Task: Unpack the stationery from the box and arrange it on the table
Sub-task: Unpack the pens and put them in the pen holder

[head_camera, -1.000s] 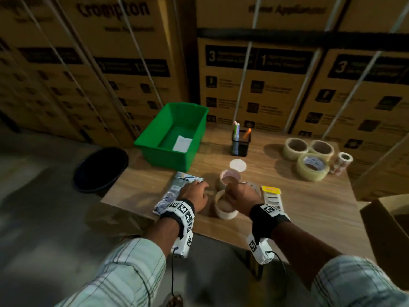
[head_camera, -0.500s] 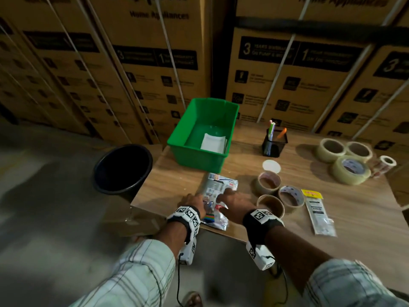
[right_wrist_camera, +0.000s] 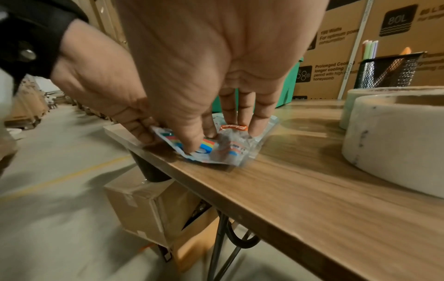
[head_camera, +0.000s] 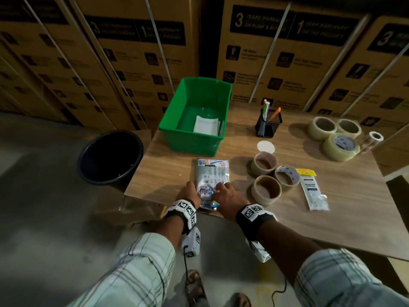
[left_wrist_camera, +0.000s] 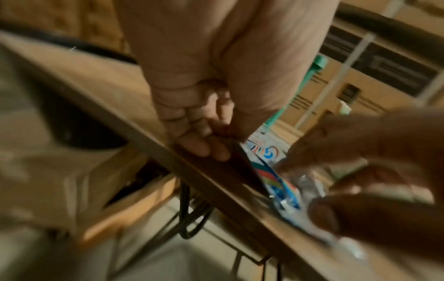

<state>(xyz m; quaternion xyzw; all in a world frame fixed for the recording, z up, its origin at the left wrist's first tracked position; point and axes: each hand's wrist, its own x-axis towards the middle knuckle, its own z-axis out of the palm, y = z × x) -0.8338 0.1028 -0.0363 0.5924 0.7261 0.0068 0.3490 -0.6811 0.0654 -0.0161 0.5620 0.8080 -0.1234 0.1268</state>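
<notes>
Obs.: we have both hands on the pen packet (head_camera: 212, 173), which lies flat on the table (head_camera: 276, 222) just in front of the green bin (head_camera: 174, 120), its near end at the table's near edge. A second ago both hands were at the brown tape rolls (head_camera: 266, 189) to the right of the packet; half a second ago they had shifted to the packet, and they remain there now. The packet has turned from slanted to lying roughly square to the table edge.

Left hand (head_camera: 189, 192): fingers curled down at the packet's near left corner; in the left wrist view the fingertips (left_wrist_camera: 204, 150) meet the table by the plastic edge. We cannot tell whether they pinch it or only press.

Right hand (head_camera: 229, 199): thumb (right_wrist_camera: 192, 140) and extended fingers pressing the crinkled near end of the packet (right_wrist_camera: 216, 144); nothing lifted.

Reading: the three brown rolls look placed, and the step in hand is squaring the packet. The bin to the packet's far side holds only a white slip (head_camera: 205, 125). The pen holder (head_camera: 268, 125), clear tape rolls (head_camera: 336, 138) and narrow sachet (head_camera: 313, 189) sit to the packet's right.

Risk: the packet's near end sits at the edge; it could slide off.
</notes>
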